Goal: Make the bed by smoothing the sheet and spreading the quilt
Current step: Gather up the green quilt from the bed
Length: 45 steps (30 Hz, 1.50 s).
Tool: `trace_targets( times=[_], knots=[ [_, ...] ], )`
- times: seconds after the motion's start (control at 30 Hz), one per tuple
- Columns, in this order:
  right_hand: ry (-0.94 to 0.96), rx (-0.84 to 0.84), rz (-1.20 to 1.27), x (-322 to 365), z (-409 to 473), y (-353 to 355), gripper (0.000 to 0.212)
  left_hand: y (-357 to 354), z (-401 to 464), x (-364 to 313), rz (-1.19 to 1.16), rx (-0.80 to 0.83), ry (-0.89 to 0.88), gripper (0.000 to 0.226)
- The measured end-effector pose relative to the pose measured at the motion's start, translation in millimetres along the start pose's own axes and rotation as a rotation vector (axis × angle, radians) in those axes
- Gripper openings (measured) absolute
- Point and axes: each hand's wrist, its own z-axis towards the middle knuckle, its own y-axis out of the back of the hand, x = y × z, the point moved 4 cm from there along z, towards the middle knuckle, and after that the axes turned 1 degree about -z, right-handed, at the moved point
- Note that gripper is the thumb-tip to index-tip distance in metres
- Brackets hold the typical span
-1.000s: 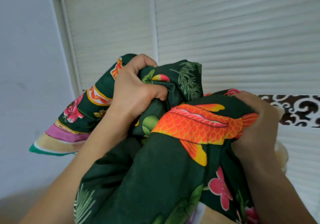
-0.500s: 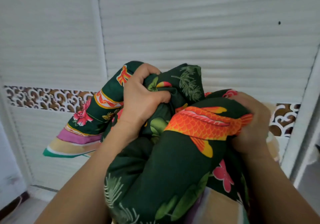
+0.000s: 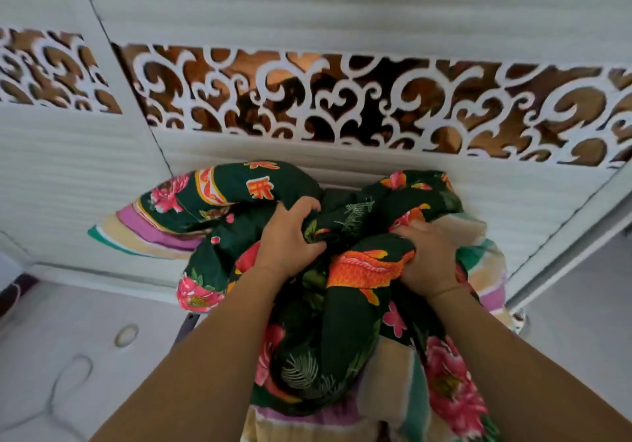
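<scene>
A bunched dark green quilt (image 3: 328, 339) with pink flowers, an orange fish and striped borders fills the middle of the view. My left hand (image 3: 290, 240) is clenched on a fold near its top centre. My right hand (image 3: 429, 257) grips the cloth beside the orange fish. The quilt hangs in a heap between my forearms, with a corner sticking out to the left. The bed and sheet are not in view.
White slatted wardrobe doors (image 3: 342, 4) stand close in front, crossed by a white scrollwork band over brown (image 3: 342, 99). A pale floor (image 3: 85, 356) lies at lower left. A door frame edge (image 3: 581, 236) runs at the right.
The view has tilted downward and the quilt bundle with both hands has dropped lower against the wardrobe doors. Both hands keep their hold on the quilt.
</scene>
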Motion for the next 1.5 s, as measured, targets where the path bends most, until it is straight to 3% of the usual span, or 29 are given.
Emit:
trace_targets(
  times=[0.17, 0.3, 0.47, 0.6, 0.77, 0.97, 1.03, 1.13, 1.3, 1.43, 1.5],
  knots=[
    [-0.023, 0.082, -0.076, -13.6, -12.2, -32.0, 0.032, -30.4, -10.2, 30.9, 0.033, 0.088, 0.065, 0.054],
    [-0.067, 0.277, -0.072, -32.4, -37.1, -71.5, 0.028, -68.6, -28.6, 55.3, 0.121, 0.271, 0.133, 0.055],
    [-0.176, 0.536, -0.119, -53.9, -66.8, -111.2, 0.04, -108.3, -54.1, 69.0, 0.494, 0.557, 0.167, 0.071],
    [-0.167, 0.609, -0.176, -55.9, -70.9, -115.7, 0.035, -102.4, -68.4, 64.0, 0.522, 0.688, 0.18, 0.08],
    [-0.133, 0.709, -0.262, -48.4, -76.3, -100.6, 0.043, -76.7, -86.8, 42.7, 0.501, 0.729, 0.183, 0.085],
    [-0.122, 0.815, -0.342, -40.1, -92.1, -71.0, 0.052, -67.3, -96.1, 31.5, 0.494, 0.66, 0.076, 0.089],
    [-0.194, 0.763, -0.302, -34.1, -102.3, -57.9, 0.046, -68.3, -97.0, 32.9, 0.512, 0.642, 0.056, 0.091],
    [-0.356, 0.556, -0.197, -20.2, -115.7, -36.2, 0.037, -71.6, -95.2, 36.2, 0.509, 0.612, 0.038, 0.094],
    [-0.516, 0.26, -0.058, 9.6, -94.3, 3.1, 0.042, -65.4, -82.5, 39.9, 0.36, 0.608, 0.11, 0.091],
    [-0.452, 0.008, 0.04, 48.6, -32.8, 51.5, 0.035, -34.5, -64.5, 38.3, 0.191, 0.467, 0.186, 0.088],
    [-0.384, -0.104, 0.064, 69.0, 8.6, 77.3, 0.034, -5.5, -45.7, 34.6, 0.101, 0.322, 0.205, 0.078]
  ],
)
